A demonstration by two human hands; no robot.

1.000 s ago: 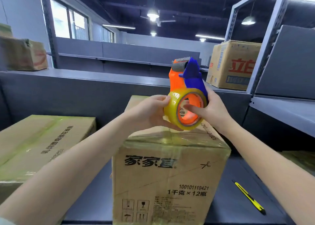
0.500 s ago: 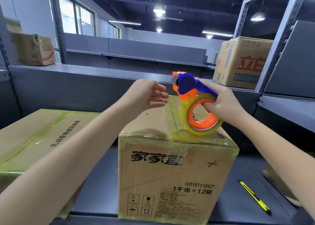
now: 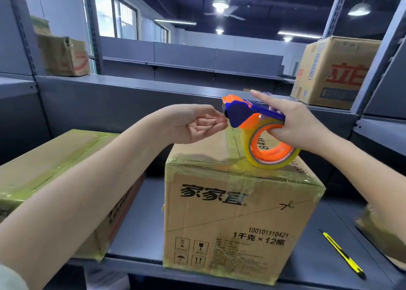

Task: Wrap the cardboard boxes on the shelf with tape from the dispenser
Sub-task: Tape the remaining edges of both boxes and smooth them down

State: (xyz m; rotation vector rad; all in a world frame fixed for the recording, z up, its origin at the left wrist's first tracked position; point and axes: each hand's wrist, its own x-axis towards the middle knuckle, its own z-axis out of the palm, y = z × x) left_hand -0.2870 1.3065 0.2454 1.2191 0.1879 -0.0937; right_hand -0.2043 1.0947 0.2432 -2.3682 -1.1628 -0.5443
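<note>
While right hand [image 3: 294, 122] grips dispenser [image 3: 238, 114] above box [image 3: 230, 213], a strip seems starting.
Left hand [image 3: 197, 122] half-curled, hold unclear; next, pull tape [image 3: 263, 164].

Head-worn camera looks forward and slightly down, close over the shelf [image 3: 140, 234].

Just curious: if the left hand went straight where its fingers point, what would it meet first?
Probably the blue nose of the tape dispenser, just beyond the left hand; depth is unclear.
</note>
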